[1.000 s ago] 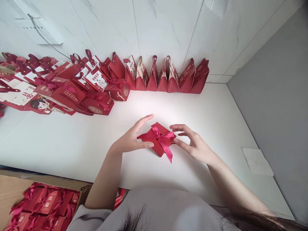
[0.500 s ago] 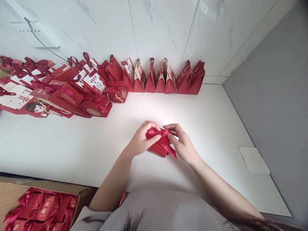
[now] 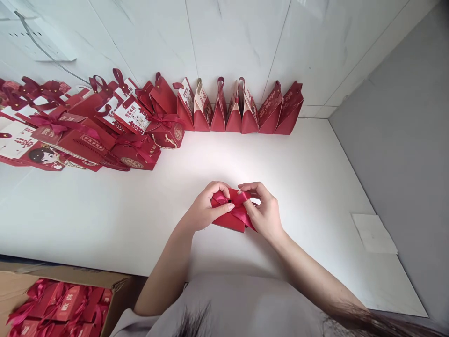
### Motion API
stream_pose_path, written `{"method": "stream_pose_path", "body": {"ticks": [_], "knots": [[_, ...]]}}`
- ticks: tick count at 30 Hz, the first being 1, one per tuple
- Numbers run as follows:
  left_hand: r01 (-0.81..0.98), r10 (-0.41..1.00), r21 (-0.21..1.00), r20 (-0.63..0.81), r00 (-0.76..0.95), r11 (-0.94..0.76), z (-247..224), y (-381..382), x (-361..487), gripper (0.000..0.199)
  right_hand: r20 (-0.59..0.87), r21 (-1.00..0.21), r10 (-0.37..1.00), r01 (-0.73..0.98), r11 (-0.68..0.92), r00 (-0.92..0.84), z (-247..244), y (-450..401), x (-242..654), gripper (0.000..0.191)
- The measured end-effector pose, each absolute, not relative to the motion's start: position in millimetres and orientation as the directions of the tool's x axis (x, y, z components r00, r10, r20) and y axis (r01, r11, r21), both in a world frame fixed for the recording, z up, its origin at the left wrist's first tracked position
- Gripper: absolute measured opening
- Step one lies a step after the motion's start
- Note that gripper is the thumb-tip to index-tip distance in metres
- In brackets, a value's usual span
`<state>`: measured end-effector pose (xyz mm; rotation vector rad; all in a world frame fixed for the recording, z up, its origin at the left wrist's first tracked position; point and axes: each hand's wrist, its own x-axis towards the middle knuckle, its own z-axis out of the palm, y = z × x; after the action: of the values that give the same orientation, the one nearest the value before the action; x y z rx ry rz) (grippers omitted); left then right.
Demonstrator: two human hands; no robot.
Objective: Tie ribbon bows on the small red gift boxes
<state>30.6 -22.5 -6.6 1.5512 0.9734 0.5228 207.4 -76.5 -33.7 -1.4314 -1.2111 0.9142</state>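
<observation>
Red gift box [image 3: 229,220], on the white table [image 3: 105,215] before the person; satin bow [image 3: 237,206] on top. Left hand [image 3: 203,210] and right hand [image 3: 264,215] each pinch a bow loop, fingers curled close, apparently thumb against forefinger. Risk: uneven pulling could slacken the knot or skew the bow.

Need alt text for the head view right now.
Left hand and right hand pinch the satin ribbon bow on a small red gift box on a white table; red gift bags line the wall.
</observation>
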Motion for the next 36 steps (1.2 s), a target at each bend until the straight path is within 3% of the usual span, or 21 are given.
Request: {"method": "stream_pose_path", "body": {"ticks": [5, 10, 14, 18, 23, 26, 31, 36], "knots": [[0.308, 0.816, 0.951, -0.205, 0.54, 0.035, -5.9, -23.0, 31.4, 0.013, 0.079, -0.961, 0.971, 0.275, 0.014, 0.226, -37.3, -79.0, 205.1, 0.018], [0.307, 0.817, 0.95, -0.214, 0.536, 0.047, -5.5, -22.9, 32.3, 0.014, 0.009, -0.953, 0.984, 0.299, -0.046, 0.18, -33.8, -75.1, 209.3, 0.019], [0.271, 0.785, 0.956, -0.252, 0.566, 0.111, -2.5, -21.5, 26.4, 0.015, -0.082, -0.983, 0.996, 0.169, -0.078, -0.021, -29.1, -69.5, 223.5, 0.024], [0.222, 0.755, 0.954, -0.296, 0.585, 0.202, -0.7, -20.0, 15.7, 0.023, -0.074, -0.994, 0.997, 0.082, -0.075, 0.008, -27.6, -68.3, 233.0, 0.029], [0.208, 0.845, 0.977, -0.143, 0.516, 0.038, -4.6, -21.5, 8.1, 0.033, -0.096, -0.978, 0.995, 0.184, -0.101, 0.037, -28.9, -71.5, 229.3, 0.028], [0.243, 0.825, 0.964, -0.052, 0.562, -0.105, -3.6, -21.0, 9.6, 0.033, -0.08, -0.967, 0.997, 0.241, -0.082, 0.017, -28.7, -72.5, 227.3, 0.027], [0.364, 0.772, 0.921, -0.13, 0.622, -0.138, 7.2, -10.9, 18.0, 0.017, -0.083, -0.972, 0.995, 0.225, -0.07, -0.047, -23.8, -72.0, 234.4, 0.03], [0.343, 0.76, 0.933, -0.145, 0.633, -0.107, 10.3, -6.0, 31.0, 0.008, -0.116, -0.978, 0.985, 0.189, -0.09, -0.13, -18.9, -71.6, 248.3, 0.033]]}}
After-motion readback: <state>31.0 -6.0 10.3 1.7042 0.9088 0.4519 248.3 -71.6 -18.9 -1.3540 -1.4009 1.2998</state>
